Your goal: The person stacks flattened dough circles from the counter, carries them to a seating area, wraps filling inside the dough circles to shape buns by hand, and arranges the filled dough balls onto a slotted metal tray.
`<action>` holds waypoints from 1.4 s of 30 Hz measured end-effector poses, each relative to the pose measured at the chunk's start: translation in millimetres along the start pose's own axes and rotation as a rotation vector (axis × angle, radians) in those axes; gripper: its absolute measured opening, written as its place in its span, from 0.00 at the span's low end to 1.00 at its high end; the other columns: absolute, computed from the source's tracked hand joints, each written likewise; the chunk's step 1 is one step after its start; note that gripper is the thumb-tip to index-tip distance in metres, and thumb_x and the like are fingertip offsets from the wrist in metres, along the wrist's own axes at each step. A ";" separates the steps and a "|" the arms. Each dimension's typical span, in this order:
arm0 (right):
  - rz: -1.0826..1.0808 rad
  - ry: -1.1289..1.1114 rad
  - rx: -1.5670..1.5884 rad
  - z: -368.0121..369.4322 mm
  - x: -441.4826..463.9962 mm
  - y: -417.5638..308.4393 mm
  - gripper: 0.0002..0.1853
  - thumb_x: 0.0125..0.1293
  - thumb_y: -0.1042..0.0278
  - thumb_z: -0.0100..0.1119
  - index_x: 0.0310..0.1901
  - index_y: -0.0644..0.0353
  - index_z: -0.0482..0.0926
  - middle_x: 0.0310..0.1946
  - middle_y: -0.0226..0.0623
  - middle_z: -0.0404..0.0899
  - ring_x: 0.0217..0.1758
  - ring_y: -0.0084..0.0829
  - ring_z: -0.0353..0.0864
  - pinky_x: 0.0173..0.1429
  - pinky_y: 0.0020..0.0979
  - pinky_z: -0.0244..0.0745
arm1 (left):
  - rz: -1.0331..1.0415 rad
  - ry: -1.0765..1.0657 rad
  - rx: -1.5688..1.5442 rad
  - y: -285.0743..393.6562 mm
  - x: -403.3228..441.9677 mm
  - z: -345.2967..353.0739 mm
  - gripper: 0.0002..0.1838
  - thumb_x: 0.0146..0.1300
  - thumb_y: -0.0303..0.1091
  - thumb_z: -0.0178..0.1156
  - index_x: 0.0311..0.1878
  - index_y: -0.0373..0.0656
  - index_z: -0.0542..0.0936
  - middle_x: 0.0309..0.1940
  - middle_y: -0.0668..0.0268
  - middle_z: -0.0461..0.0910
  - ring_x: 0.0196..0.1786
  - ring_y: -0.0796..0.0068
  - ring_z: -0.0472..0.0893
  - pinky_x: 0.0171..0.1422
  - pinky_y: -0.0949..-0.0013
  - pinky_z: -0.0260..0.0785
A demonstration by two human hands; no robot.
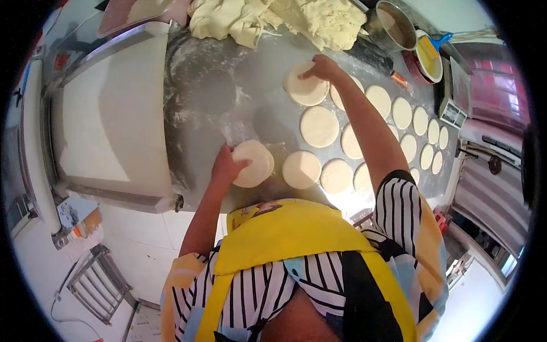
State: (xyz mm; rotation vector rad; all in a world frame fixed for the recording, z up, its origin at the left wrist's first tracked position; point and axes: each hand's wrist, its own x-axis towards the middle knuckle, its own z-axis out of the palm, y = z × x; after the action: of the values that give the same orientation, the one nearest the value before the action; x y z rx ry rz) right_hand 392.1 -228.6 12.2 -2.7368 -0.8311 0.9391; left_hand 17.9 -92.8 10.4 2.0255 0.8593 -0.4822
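My left hand [229, 165] is closed on a small stack of flat dough rounds [254, 164] near the front edge of the metal table. Farther up, my right hand [322, 69] pinches the upper edge of another dough round [305, 90], which looks to be at the table surface. Just below that one lies a further dough round [319, 126], and another dough round [301, 170] sits to the right of the stack. Several more spread in rows toward the right, some partly hidden behind my right forearm.
A machine with a pale belt [114, 114] stands at the left. Large lumps of dough [319, 23] lie along the back. At the back right are a metal pot [392, 25], a bowl with yellow contents [426, 60], a blue-handled brush [439, 41] and a scale [453, 114].
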 end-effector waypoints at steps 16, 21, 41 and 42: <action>-0.123 -0.154 0.826 -19.0 -180.0 3.3 0.24 0.45 0.62 0.71 0.45 0.60 0.79 0.34 0.46 0.82 0.39 0.38 0.82 0.48 0.35 0.74 | 0.209 -0.471 -0.584 87.0 -55.4 5.6 0.27 0.49 0.37 0.69 0.51 0.37 0.72 0.45 0.50 0.78 0.48 0.58 0.79 0.51 0.63 0.70; -0.341 0.291 0.321 66.4 -145.0 57.0 0.26 0.43 0.59 0.73 0.45 0.59 0.78 0.50 0.46 0.74 0.50 0.45 0.75 0.52 0.42 0.74 | 0.440 -0.199 -0.078 73.9 -15.6 98.9 0.28 0.47 0.33 0.69 0.51 0.35 0.72 0.46 0.50 0.75 0.50 0.52 0.76 0.56 0.59 0.67; -0.309 0.210 0.421 42.0 -199.8 35.8 0.41 0.45 0.65 0.72 0.61 0.61 0.62 0.45 0.50 0.77 0.49 0.47 0.77 0.54 0.41 0.71 | 0.092 0.019 -0.016 111.6 -29.9 109.3 0.33 0.41 0.44 0.73 0.48 0.34 0.72 0.47 0.48 0.74 0.53 0.49 0.73 0.57 0.55 0.66; -0.296 0.192 0.519 27.5 -216.8 41.2 0.41 0.45 0.65 0.71 0.62 0.61 0.63 0.46 0.49 0.77 0.49 0.47 0.77 0.54 0.41 0.71 | 0.085 -0.066 0.038 115.5 -26.6 106.9 0.33 0.42 0.43 0.73 0.48 0.35 0.72 0.48 0.48 0.74 0.53 0.50 0.73 0.58 0.56 0.65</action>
State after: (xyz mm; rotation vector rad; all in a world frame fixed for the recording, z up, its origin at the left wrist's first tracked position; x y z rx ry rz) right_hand 252.6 -381.8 92.9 -2.1483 -0.7935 0.6976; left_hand 81.5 -237.5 32.5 2.0602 0.7262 -0.5177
